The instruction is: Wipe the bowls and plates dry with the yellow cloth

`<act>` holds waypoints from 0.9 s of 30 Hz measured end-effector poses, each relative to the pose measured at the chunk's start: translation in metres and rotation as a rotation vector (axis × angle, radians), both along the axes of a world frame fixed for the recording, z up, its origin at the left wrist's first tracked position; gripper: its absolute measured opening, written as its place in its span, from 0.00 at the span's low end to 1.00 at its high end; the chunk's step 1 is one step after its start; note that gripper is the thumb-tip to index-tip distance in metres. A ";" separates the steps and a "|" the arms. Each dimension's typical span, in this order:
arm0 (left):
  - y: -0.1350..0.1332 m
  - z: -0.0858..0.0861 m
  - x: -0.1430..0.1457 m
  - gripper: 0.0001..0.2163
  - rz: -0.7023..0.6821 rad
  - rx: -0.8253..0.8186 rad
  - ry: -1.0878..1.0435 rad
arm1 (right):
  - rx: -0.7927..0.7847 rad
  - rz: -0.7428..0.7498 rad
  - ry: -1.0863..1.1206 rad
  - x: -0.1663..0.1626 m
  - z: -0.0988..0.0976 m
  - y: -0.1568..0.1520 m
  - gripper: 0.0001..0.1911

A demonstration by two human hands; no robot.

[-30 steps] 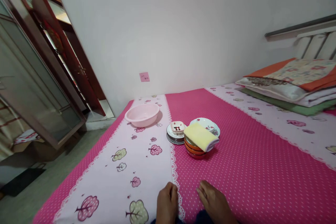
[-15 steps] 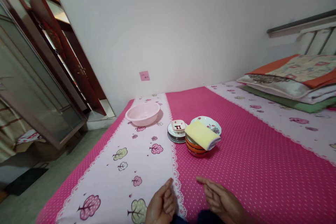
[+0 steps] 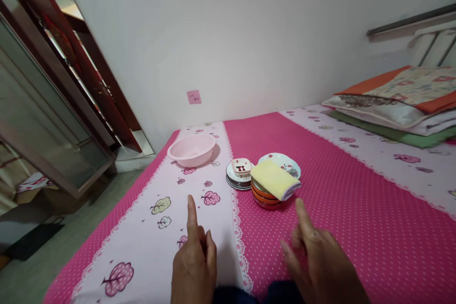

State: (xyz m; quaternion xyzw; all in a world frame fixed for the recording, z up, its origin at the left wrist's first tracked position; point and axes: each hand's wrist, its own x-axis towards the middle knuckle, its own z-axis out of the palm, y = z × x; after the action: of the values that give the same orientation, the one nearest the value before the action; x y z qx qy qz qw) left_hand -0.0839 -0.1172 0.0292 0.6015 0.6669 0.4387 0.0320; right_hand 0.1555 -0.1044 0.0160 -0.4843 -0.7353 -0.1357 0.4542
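Note:
My left hand [image 3: 195, 256] is over the white band of the bedspread, index finger pointing forward, thumb apart, the other fingers curled. It holds nothing. My right hand [image 3: 317, 256] hovers above the pink part with its index finger and thumb stretched out, also holding nothing. Its fingertip is nearest to a folded yellow cloth [image 3: 273, 179], which lies on a stack of orange bowls [image 3: 264, 198]. Behind the bowls is a white flowered plate [image 3: 276, 157]. To their left, a small square dish [image 3: 241, 166] rests on a stack of plates [image 3: 238, 182].
A pink basin [image 3: 192, 151] stands farther back on the left of the bedspread [image 3: 356, 209]. Folded bedding [image 3: 399, 99] is piled at the right. The wall [image 3: 249, 42] rises behind the bed, and the floor [image 3: 103, 199] lies beyond its left edge.
Both hands have moved forward and farther apart. Their index fingers, which pointed inward toward each other, now point ahead. The dishes and basin have stayed put; the view has shifted slightly.

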 end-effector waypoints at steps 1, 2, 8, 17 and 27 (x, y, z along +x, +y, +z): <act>0.002 -0.006 -0.001 0.37 0.010 -0.014 0.031 | 0.018 -0.022 -0.047 -0.003 -0.004 0.004 0.38; 0.005 -0.012 -0.001 0.37 0.017 -0.034 0.064 | 0.030 -0.043 -0.088 -0.006 -0.009 0.008 0.37; 0.031 -0.040 -0.001 0.34 0.016 -0.169 0.170 | -0.060 -0.075 -0.257 -0.019 -0.057 0.040 0.44; 0.056 -0.147 -0.011 0.39 -0.090 -0.293 -0.095 | -0.357 -0.197 -0.335 -0.016 -0.170 0.065 0.50; 0.054 -0.157 -0.014 0.36 -0.071 -0.306 0.080 | -0.393 -0.216 -0.339 -0.015 -0.188 0.066 0.48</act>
State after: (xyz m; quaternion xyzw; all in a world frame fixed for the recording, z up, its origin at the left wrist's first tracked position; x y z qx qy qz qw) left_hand -0.0975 -0.0632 -0.1273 0.6298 0.7049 0.3064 0.1121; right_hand 0.1410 -0.0386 -0.1716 -0.6092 -0.7570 -0.1173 0.2049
